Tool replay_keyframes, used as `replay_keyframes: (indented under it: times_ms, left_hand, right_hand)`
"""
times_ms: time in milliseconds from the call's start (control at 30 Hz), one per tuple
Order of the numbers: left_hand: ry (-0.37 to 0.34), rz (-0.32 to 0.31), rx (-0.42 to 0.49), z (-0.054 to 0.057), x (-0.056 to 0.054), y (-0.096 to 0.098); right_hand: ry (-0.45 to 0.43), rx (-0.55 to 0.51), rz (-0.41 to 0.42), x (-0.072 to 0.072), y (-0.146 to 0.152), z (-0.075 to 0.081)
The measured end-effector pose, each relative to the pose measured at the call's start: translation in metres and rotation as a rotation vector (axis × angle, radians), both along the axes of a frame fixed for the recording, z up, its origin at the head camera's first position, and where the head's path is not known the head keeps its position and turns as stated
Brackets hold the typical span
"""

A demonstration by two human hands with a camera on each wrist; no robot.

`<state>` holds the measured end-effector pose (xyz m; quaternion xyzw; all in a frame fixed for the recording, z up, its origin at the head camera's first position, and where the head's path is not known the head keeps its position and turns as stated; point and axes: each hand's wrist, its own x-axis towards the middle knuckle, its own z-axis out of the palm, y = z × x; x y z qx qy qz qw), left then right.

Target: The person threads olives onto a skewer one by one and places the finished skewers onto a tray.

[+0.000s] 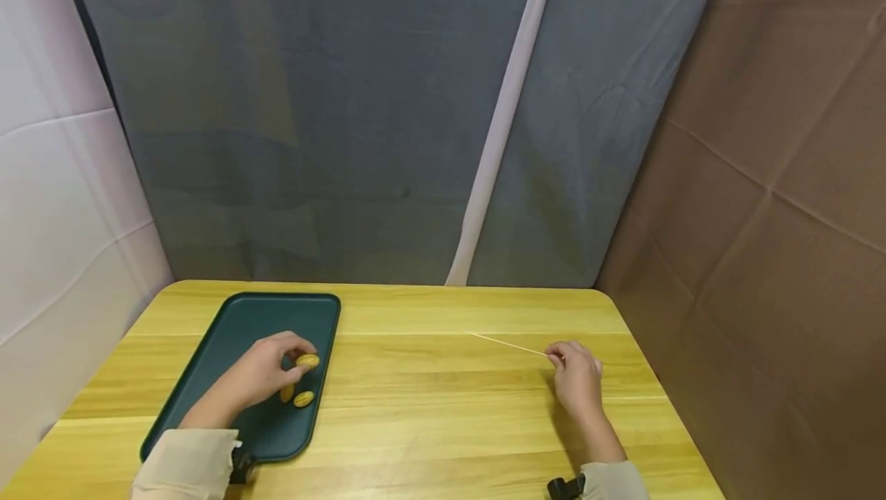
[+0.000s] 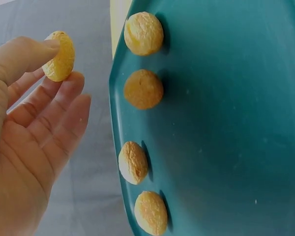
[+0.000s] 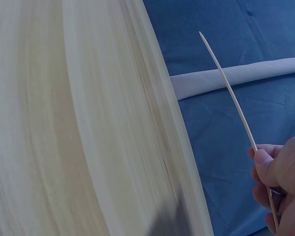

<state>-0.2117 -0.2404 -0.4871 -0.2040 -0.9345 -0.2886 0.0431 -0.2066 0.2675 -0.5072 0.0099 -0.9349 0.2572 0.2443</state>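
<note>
Between thumb and fingertips, my left hand (image 1: 266,371) pinches a small yellow oval piece (image 2: 60,56) with wrinkled skin, perhaps a fruit; its exact kind is unclear. It is held up over the right part of a dark green tray (image 1: 256,314). Several similar wrinkled ovals (image 2: 143,89) lie on the tray in the left wrist view, some hidden by the hand in the head view. Over the table's right side, my right hand (image 1: 578,381) grips a thin wooden skewer (image 3: 231,94). Its pointed end reaches out leftward in the head view, with nothing on it.
The tray lies on the left of a light wood-grain table (image 1: 415,408). A grey curtain (image 1: 346,138) with a pale strip (image 1: 498,131) hangs behind the table. White cloth (image 1: 62,177) stands at the left and brown cloth (image 1: 775,215) at the right.
</note>
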Motion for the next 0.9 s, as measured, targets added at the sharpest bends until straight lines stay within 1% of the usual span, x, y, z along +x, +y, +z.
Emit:
replay_keyframes:
  times_ms: [133, 367, 467, 567, 700, 900]
  left_hand:
    - [-0.001, -0.006, 0.003, 0.001, 0.0, 0.003]
    - [-0.017, -0.006, 0.012, 0.002, -0.001, 0.01]
    - [-0.025, -0.003, 0.015, 0.002, -0.001, 0.013]
    - [-0.026, -0.008, 0.024, 0.002, -0.002, 0.016]
    - [-0.032, -0.026, 0.04, 0.002, -0.004, 0.019]
    - [-0.008, -0.038, 0.044, 0.003, -0.003, 0.021]
  right_hand:
    - [0.025, 0.008, 0.018, -0.001, -0.002, -0.001]
    - [-0.004, 0.006, 0.026, -0.002, -0.006, -0.001]
    - [-0.003, 0.007, 0.035, -0.003, -0.008, 0.0]
    - [-0.007, -0.018, 0.05, -0.003, -0.01, 0.0]
    - [-0.045, -0.063, 0.077, -0.002, -0.01, 0.001]
    - [-0.093, -0.066, 0.118, 0.0, -0.007, 0.004]
